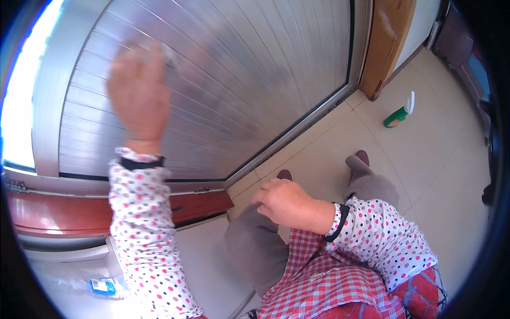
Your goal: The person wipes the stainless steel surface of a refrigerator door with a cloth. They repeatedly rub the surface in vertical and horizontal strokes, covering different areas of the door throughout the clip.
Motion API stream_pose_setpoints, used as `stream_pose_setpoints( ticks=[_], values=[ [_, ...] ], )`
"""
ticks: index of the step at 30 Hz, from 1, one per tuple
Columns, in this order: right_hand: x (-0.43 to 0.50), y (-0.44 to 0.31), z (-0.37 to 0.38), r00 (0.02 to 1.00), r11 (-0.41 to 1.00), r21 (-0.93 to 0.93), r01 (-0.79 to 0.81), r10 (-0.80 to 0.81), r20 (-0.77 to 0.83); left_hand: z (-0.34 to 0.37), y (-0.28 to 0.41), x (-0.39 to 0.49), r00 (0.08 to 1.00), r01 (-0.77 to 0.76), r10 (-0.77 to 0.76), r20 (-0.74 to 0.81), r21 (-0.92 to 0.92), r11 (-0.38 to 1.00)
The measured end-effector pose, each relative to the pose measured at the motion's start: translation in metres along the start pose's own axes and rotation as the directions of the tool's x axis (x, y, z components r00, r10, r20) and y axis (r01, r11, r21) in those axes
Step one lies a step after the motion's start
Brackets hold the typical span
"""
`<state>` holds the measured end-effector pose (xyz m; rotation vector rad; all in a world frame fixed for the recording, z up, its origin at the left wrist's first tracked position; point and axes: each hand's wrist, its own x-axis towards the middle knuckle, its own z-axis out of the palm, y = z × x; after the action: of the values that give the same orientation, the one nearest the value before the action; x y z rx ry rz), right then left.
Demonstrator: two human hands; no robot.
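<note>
My left hand (139,87) is raised against the ribbed metallic panel (247,91) of a metal-framed door, its fingers bent towards the surface. It is blurred by motion. A pale smudge shows beside the fingertips, and whether this is a held thing or a reflection I cannot tell. My right hand (293,205) hovers over my lap with its fingers curled, above a trouser leg (259,247) and a red checked apron (334,283). Nothing shows in it, but its palm is hidden.
A green bottle (395,118) with a white spray head stands on the tiled floor (438,151) at right. A wooden door frame (388,48) borders the panel. At lower left are a reddish-brown ledge (63,211) and a blue packet (103,287) in clear plastic on a white surface.
</note>
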<state>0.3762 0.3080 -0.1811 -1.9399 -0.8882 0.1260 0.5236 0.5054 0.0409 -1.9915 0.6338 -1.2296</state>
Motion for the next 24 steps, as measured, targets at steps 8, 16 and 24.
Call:
stream_pose_setpoints(
  ticks=[8, 16, 24],
  values=[
    [0.005, -0.006, -0.012, 0.999, 1.000, 0.008, -0.002, 0.002, -0.032, 0.030, 0.005, 0.001, 0.986, 0.127, -0.129, -0.111, -0.019, 0.992],
    [0.006, -0.001, -0.014, 0.999, 0.997, -0.057, -0.043, 0.043, -0.010, 0.049, 0.096, -0.069, 0.968, -0.222, 0.234, 0.093, -0.122, 0.967],
    [0.003, 0.005, -0.007, 0.999, 0.996, -0.080, -0.041, 0.040, -0.017, -0.024, -0.012, -0.085, 0.994, 0.101, -0.109, -0.029, -0.209, 0.973]
  ],
)
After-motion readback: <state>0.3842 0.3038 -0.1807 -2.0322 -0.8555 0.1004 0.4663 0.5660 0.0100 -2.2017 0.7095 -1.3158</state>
